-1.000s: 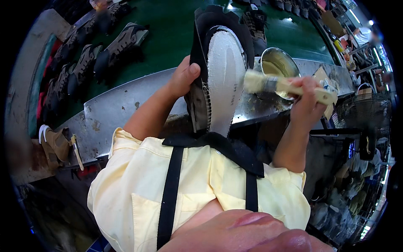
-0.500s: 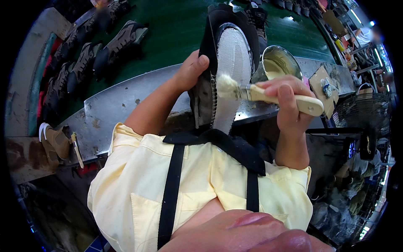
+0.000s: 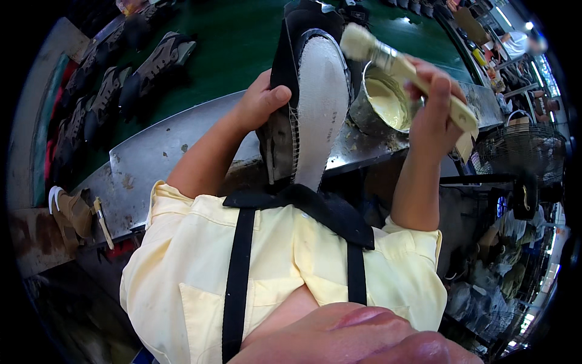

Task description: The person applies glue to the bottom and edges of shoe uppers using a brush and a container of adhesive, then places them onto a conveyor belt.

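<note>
A dark shoe upper [image 3: 281, 64] is held bottom up in front of my chest, its whitish underside [image 3: 318, 97] facing me and stitching along its left edge. My left hand [image 3: 259, 104] grips its left side, thumb on top. In my right hand [image 3: 438, 109] is a wide paintbrush [image 3: 388, 57] with a pale wooden handle. Its bristles, coated in cream paste, are raised beside the shoe's upper right, above a metal pot [image 3: 366, 114]. Inside the pot is cream-coloured paste [image 3: 388, 103]. Which part of the bristles is wet cannot be made out.
Several grey-brown shoes [image 3: 154, 67] stand on the green surface [image 3: 224, 42] at left. A metal bench edge [image 3: 154, 142] runs before me. At far left are a tan shoe [image 3: 76, 212] and another brush [image 3: 103, 224]. A wire fan [image 3: 518, 151] stands right; a person [image 3: 517, 45] is beyond.
My right hand has lifted the brush off the shoe's underside, up and to the right, over the pot. The left hand keeps its hold on the shoe; the whole view has shifted slightly.
</note>
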{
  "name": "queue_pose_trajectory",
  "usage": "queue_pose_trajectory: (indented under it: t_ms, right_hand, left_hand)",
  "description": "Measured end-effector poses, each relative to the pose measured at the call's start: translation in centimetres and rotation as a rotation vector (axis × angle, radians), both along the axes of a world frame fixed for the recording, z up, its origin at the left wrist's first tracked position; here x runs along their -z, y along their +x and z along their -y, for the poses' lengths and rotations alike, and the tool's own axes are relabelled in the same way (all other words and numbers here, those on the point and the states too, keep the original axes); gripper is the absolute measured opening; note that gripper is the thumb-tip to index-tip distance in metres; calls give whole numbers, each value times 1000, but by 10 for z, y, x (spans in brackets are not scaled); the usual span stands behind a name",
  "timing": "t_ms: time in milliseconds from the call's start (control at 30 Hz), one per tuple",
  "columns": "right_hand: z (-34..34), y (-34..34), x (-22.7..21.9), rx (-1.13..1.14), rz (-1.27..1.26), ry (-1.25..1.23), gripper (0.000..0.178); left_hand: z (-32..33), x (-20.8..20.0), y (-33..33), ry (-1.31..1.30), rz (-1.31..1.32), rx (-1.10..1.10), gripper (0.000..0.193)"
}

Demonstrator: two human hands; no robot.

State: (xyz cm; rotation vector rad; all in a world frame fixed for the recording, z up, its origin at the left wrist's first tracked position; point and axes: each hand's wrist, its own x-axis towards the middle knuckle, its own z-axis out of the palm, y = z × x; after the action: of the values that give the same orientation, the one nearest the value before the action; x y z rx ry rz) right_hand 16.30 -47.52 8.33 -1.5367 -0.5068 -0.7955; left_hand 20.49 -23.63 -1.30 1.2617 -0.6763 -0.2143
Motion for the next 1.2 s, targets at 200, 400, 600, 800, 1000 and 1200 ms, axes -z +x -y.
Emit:
queue_pose_trajectory:
  t_ms: [200, 400, 600, 800, 1000, 1200]
  right_hand:
    - [12, -30, 26, 96, -188, -54, 18]
    - [26, -28, 29, 133, -81, -68, 19]
    - [15, 32, 1, 115, 161, -150, 15]
    - [-2, 63, -17, 129, 412, -331, 20]
    - [1, 55, -9, -145, 206, 132, 20]
    - [12, 21, -22, 209, 59, -58, 20]
  left_hand:
    - [2, 0, -1, -56, -31, -38, 77]
    - [6, -1, -1, 26, -2, -13, 76]
    - [17, -10, -1, 49, -16, 122, 73]
    - [25, -16, 1, 38, -33, 136, 73]
    - [27, -19, 2, 54, -13, 164, 74]
    - [29, -19, 2, 7, -59, 154, 75]
